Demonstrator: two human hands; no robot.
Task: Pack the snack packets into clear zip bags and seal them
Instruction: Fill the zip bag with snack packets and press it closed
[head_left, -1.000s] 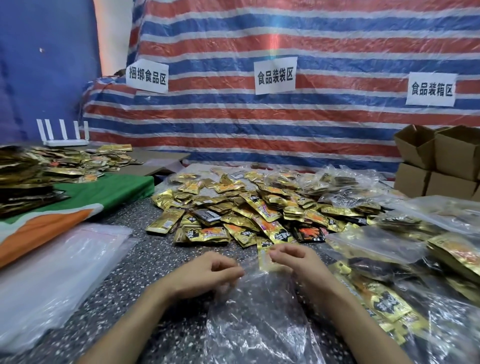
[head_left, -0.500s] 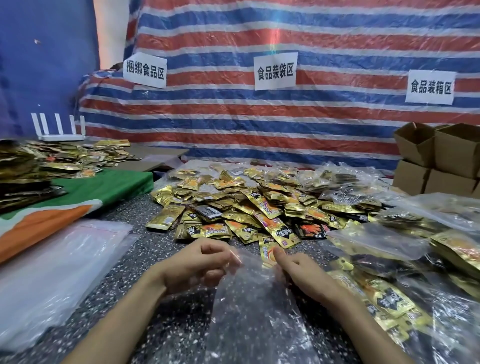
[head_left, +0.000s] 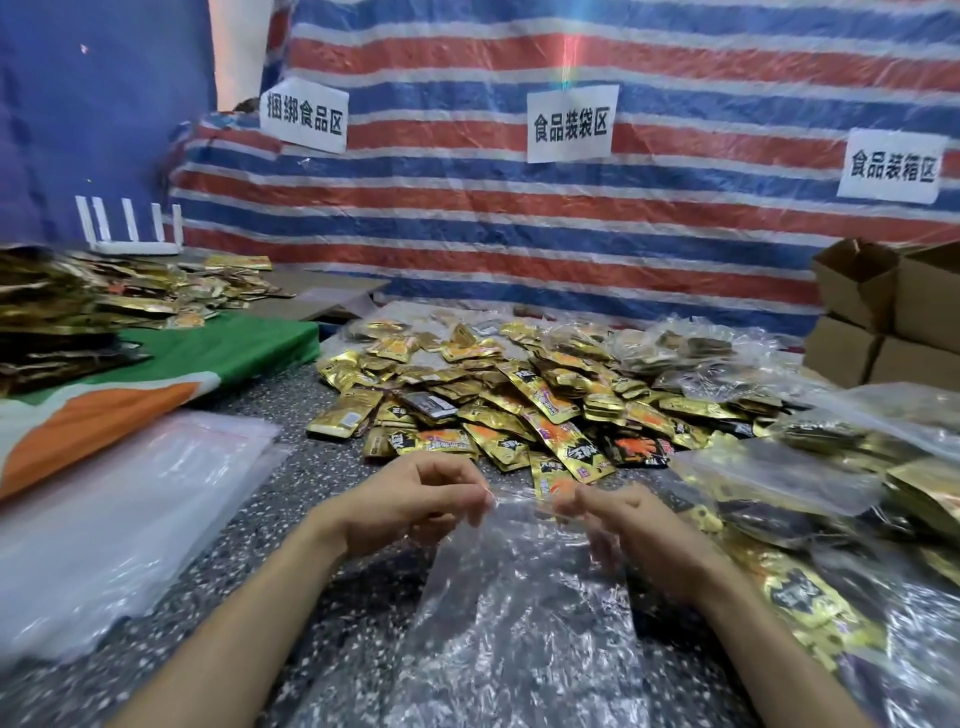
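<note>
An empty clear zip bag (head_left: 519, 613) lies on the speckled table right in front of me, its mouth pointing away. My left hand (head_left: 415, 499) pinches the left corner of the mouth. My right hand (head_left: 618, 525) grips the right side of the mouth, fingers partly behind the plastic. Just beyond the bag's mouth spreads a big heap of gold snack packets (head_left: 519, 395).
Filled clear bags of packets (head_left: 810, 488) pile up on the right. A stack of flat empty bags (head_left: 119, 509) lies left, beside a green and orange cloth (head_left: 171, 374) bearing more packets. Cardboard boxes (head_left: 883, 312) stand far right. A striped tarp (head_left: 519, 223) closes the back.
My two hands have drawn apart along the bag's mouth, stretching the opening wider. The view has tipped slightly; the packets have not moved.
</note>
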